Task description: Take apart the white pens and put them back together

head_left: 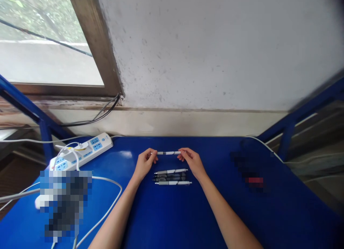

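Note:
A white pen with a grey section point(168, 153) is held level between my two hands, above the far part of the blue table point(161, 220). My left hand point(146, 163) pinches its left end, and my right hand point(191, 161) pinches the right end. Nearer to me several pens lie side by side on the table. A white and grey pen point(172, 171) is at the back of this row, dark pens point(172, 177) are in the middle, and another white and grey pen point(174, 183) lies at the front.
On the left a white power strip point(100, 144) carries a plugged-in charger, and a white cable point(118, 184) loops over the table. A pixelated dark object point(67, 206) lies near it. Blurred dark and red items point(255, 182) are on the right. Behind stands a white wall point(204, 55).

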Tool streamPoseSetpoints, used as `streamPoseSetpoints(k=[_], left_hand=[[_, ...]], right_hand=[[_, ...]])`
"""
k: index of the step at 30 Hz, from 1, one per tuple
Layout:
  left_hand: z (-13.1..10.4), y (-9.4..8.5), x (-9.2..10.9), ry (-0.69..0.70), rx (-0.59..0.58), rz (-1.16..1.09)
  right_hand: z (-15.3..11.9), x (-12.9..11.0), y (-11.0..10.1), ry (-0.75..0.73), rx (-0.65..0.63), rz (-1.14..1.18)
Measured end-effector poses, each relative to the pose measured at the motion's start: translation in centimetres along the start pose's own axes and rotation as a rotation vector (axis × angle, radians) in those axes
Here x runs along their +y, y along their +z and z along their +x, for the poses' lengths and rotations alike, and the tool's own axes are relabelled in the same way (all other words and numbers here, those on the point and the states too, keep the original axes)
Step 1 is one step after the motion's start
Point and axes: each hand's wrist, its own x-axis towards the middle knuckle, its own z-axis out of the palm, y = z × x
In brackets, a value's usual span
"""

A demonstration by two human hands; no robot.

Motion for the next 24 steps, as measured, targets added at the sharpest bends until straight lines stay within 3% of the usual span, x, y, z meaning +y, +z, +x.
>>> streamPoseSetpoints(k=[9,16,21,24], left_hand=[[0.4,-0.3,-0.6,-0.042,0.012,-0.132],[0.7,-0.3,-0.8,-0.048,0.164,-0.284],[0.8,-0.2,-1.1,-0.048,0.187,-0.324],[0.7,-0.2,-1.2,-0.049,0.17,-0.296]], right_hand=[[0.1,0.4,0.2,0.018,0.014,0.04],[0.4,0.4,0.4,-0.006,0.252,0.286],[0.8,0.2,0.2,-0.022,0.363,0.443],[0.9,0.4,0.1,-0.034,0.365,0.441]])
